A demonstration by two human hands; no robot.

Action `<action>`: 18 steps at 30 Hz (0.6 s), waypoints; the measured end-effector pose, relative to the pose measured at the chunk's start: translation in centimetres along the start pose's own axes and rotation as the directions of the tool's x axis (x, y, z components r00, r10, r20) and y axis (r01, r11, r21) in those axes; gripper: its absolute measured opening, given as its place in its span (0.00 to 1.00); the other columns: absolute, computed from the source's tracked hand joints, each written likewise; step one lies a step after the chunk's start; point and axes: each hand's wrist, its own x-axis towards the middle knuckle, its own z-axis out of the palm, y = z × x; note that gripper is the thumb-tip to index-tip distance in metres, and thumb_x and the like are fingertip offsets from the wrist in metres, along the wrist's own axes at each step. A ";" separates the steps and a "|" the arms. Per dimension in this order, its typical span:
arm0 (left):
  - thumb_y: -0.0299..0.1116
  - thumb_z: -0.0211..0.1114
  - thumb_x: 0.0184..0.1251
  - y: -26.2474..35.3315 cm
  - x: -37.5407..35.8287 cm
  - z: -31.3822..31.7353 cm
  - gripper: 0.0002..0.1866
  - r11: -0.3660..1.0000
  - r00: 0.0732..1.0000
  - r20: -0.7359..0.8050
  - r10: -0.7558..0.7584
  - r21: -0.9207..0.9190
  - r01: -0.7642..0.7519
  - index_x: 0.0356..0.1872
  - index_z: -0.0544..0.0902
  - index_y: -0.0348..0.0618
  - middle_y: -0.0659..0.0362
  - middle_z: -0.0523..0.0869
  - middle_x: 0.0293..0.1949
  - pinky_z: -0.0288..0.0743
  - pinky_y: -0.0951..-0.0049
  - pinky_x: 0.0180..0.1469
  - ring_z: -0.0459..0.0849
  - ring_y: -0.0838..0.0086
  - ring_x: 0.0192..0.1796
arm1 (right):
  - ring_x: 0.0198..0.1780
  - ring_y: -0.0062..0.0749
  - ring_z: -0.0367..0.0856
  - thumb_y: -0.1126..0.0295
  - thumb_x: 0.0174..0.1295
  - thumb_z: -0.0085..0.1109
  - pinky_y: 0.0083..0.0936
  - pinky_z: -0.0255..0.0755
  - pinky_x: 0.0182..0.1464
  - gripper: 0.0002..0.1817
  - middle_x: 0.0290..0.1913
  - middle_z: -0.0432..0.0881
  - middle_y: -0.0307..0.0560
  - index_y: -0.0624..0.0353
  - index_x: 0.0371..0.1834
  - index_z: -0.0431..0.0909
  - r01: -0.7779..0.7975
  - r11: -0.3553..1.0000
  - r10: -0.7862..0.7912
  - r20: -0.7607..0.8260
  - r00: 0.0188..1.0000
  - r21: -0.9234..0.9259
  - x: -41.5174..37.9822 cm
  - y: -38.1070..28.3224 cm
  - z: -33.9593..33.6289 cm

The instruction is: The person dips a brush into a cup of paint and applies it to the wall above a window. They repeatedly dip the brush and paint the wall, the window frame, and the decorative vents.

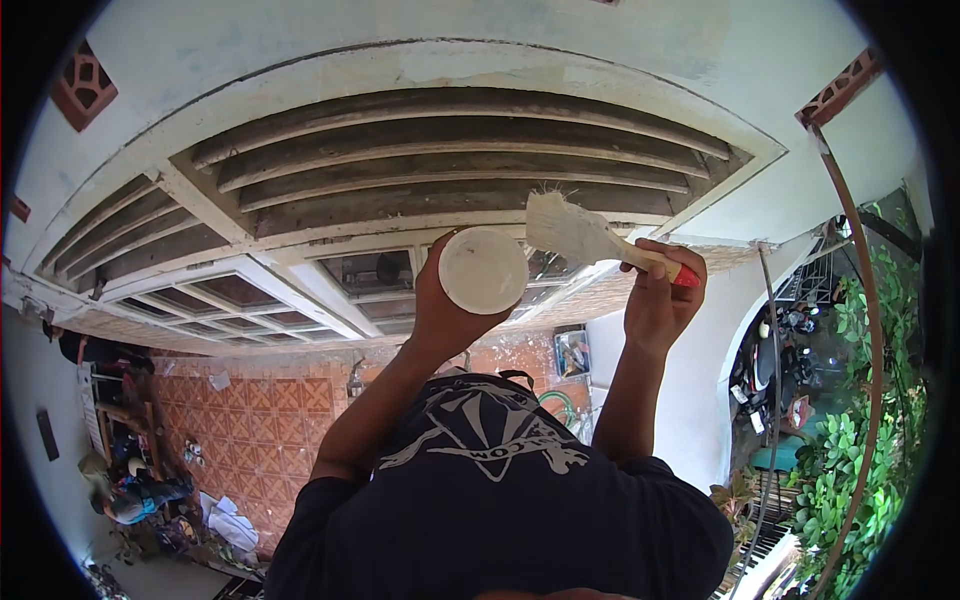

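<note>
My left hand (437,305) is wrapped around a round white tub (484,270), whose pale round face is turned to the camera; I cannot make out how much is inside. In my right hand (664,300) is a wide paintbrush (575,232), gripped by its handle with the red end. Its bristles are coated whitish, frayed at the tip, and point left, just beside and above the tub. Behind both hands run the window frame (290,275) with glass panes and the dusty wooden louvre slats (450,150), set in a pale wall (640,60).
Patterned orange floor tiles (250,400) lie below, with white specks and papers (230,522) on them. A tray or bin (572,353) and a green hose (556,405) are near my body. Plants (850,450) and a hanging brown pipe (868,330) are at the right. Cluttered items stand at the left.
</note>
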 end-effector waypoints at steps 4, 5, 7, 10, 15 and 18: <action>0.33 0.85 0.38 -0.5 -0.2 0.2 0.44 1.000 1.000 -0.012 0.002 -0.016 -0.003 0.60 0.70 0.39 0.51 0.81 0.52 0.77 0.62 0.57 0.83 0.63 0.54 | 0.45 0.41 0.85 0.78 0.64 0.61 0.33 0.80 0.47 0.13 0.44 0.84 0.63 0.63 0.49 0.72 -0.009 0.994 0.010 0.017 1.000 -0.110 -0.3 0.1 0.3; 0.32 0.85 0.37 -0.6 -0.1 0.3 0.45 1.000 1.000 0.002 -0.007 0.003 0.007 0.61 0.69 0.39 0.51 0.81 0.53 0.76 0.63 0.59 0.82 0.64 0.56 | 0.45 0.41 0.85 0.78 0.64 0.61 0.33 0.80 0.47 0.13 0.44 0.84 0.63 0.63 0.49 0.72 -0.013 0.994 0.016 0.020 1.000 -0.110 -0.5 0.1 0.4; 0.32 0.85 0.37 -0.7 0.0 0.3 0.46 1.000 1.000 0.013 -0.016 0.021 0.016 0.62 0.68 0.39 0.51 0.81 0.54 0.75 0.63 0.60 0.81 0.64 0.57 | 0.44 0.41 0.84 0.77 0.66 0.57 0.36 0.79 0.45 0.12 0.44 0.83 0.64 0.63 0.51 0.71 0.003 0.991 0.009 0.086 0.996 -0.134 -0.6 0.3 0.6; 0.31 0.84 0.38 -0.6 0.2 0.4 0.46 0.998 0.998 0.004 -0.070 0.008 0.070 0.62 0.68 0.38 0.51 0.81 0.54 0.75 0.63 0.60 0.81 0.65 0.57 | 0.48 0.44 0.85 0.78 0.63 0.62 0.36 0.79 0.53 0.13 0.43 0.83 0.60 0.64 0.48 0.72 -0.043 0.996 0.047 0.048 0.998 -0.075 -0.8 0.5 1.0; 0.28 0.83 0.38 -1.8 0.2 0.7 0.44 0.994 0.994 -0.032 -0.109 0.023 0.110 0.61 0.68 0.38 0.51 0.81 0.53 0.75 0.64 0.60 0.82 0.66 0.56 | 0.49 0.43 0.85 0.79 0.63 0.61 0.36 0.79 0.53 0.12 0.43 0.83 0.59 0.63 0.48 0.72 -0.054 0.999 0.054 0.009 0.999 -0.002 -0.6 1.0 1.0; 0.32 0.83 0.39 -2.2 0.2 0.8 0.41 0.994 0.992 -0.064 -0.107 0.016 0.108 0.59 0.70 0.38 0.49 0.82 0.50 0.77 0.61 0.57 0.83 0.60 0.54 | 0.48 0.42 0.85 0.80 0.64 0.60 0.35 0.80 0.51 0.11 0.44 0.84 0.61 0.62 0.47 0.72 -0.053 0.999 0.053 -0.013 0.998 -0.001 -0.3 1.1 0.8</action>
